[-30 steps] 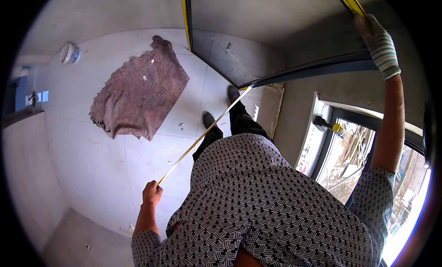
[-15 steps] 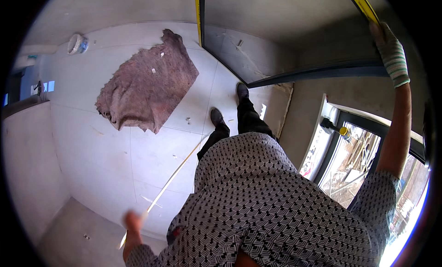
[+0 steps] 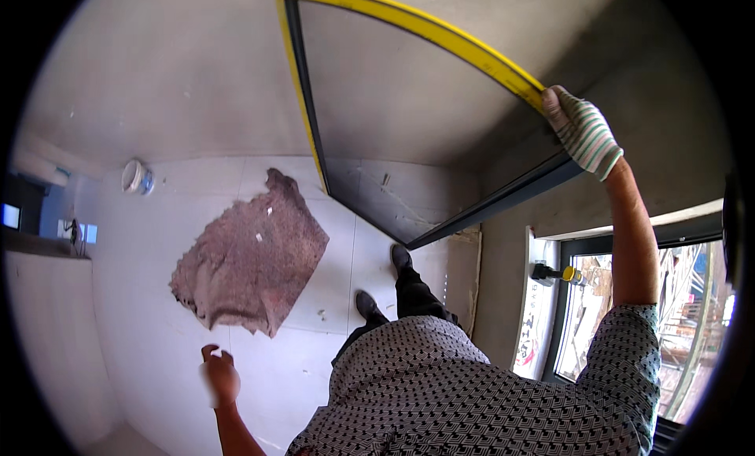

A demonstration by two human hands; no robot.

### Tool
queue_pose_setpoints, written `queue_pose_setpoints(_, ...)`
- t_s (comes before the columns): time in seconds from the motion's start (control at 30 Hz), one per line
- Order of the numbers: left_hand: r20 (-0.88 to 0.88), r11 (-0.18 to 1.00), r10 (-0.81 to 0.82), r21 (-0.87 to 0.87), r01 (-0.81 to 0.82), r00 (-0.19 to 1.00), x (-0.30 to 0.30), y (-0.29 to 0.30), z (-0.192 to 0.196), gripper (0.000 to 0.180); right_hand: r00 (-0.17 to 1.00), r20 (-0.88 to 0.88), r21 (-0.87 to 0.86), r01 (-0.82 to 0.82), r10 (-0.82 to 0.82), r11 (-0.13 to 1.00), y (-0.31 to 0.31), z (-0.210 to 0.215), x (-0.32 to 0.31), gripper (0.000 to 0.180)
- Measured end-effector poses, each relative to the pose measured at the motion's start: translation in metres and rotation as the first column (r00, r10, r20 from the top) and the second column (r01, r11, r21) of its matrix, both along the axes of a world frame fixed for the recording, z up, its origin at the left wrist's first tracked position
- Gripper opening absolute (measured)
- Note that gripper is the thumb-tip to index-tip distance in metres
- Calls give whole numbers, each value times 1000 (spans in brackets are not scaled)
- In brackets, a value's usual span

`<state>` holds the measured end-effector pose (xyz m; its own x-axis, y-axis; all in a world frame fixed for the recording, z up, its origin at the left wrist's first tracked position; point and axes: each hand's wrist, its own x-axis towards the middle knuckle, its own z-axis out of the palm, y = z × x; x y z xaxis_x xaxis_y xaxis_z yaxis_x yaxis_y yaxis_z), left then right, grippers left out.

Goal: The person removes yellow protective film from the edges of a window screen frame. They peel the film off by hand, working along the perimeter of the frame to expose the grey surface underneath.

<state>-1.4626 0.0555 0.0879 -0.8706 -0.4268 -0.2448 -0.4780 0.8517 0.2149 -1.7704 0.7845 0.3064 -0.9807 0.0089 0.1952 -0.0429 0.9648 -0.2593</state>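
My right hand (image 3: 580, 125), in a white glove with thin green stripes, is closed on the upper edge of a large dark window frame (image 3: 417, 19) with a bright yellow rim. The frame stands tilted, its lower corner on the floor just ahead of my shoes; wall and floor show through it, and whether it holds a pane I cannot tell. At the lower left hangs my left hand (image 3: 222, 375), smeared by motion in part, its fingers bent and apart with nothing visible in them. It is nearest to a crumpled brown-purple cloth (image 3: 252, 259) on the floor.
A white bucket (image 3: 137, 177) lies tipped by the far wall at left. On my right is a dark-framed window (image 3: 554, 330), with a black and yellow tool (image 3: 562, 273) at its sill. A low pale wall (image 3: 51, 330) runs along the left.
The frame's upper edge has swung down and left into view with my right hand on it. My left hand has moved up and forward; the long pale strip by it is no longer seen.
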Motion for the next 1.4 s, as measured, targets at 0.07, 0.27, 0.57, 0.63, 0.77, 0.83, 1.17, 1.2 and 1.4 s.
queue_pose_setpoints(0.07, -24, 959, 195, 214, -186, 980, -53, 41, 11, 20, 995, 95, -163, -11, 27, 987, -1, 5, 1, 46)
queue_pose_setpoints(0.27, -395, 836, -83, 471, 280, 915, -190, 158, 32, 13, 919, 370, -426, 41, 133, 904, -3, 24, 2, 54)
queue_pose_setpoints(0.57, -637, 325, -434, 549, 770, 637, -244, 400, 127, 7, 821, 491, -618, 91, 292, 781, -14, 46, 27, 71)
queue_pose_setpoints(0.63, -672, 209, -513, 505, 837, 534, -244, 438, 150, 7, 816, 497, -623, 97, 297, 776, -14, 43, 29, 67)
queue_pose_setpoints(0.77, -775, -9, -531, 408, 913, 341, -251, 500, 179, 7, 824, 435, -663, 21, 363, 748, -15, 30, 25, 61)
queue_pose_setpoints(0.83, -819, -74, -501, 364, 928, 281, -254, 524, 185, 9, 828, 422, -665, 7, 368, 747, -15, 25, 24, 61)
queue_pose_setpoints(1.17, -852, -32, -486, 240, 970, 195, -257, 560, 192, 17, 845, 386, -666, -22, 370, 746, -14, 23, 29, 61)
queue_pose_setpoints(1.2, -856, -27, -479, 234, 972, 193, -256, 561, 192, 17, 846, 382, -666, -28, 373, 745, -14, 23, 28, 61)
queue_pose_setpoints(1.4, -833, 17, -492, 281, 960, 253, -255, 561, 193, 21, 848, 371, -666, -40, 378, 744, -17, 23, 26, 61)
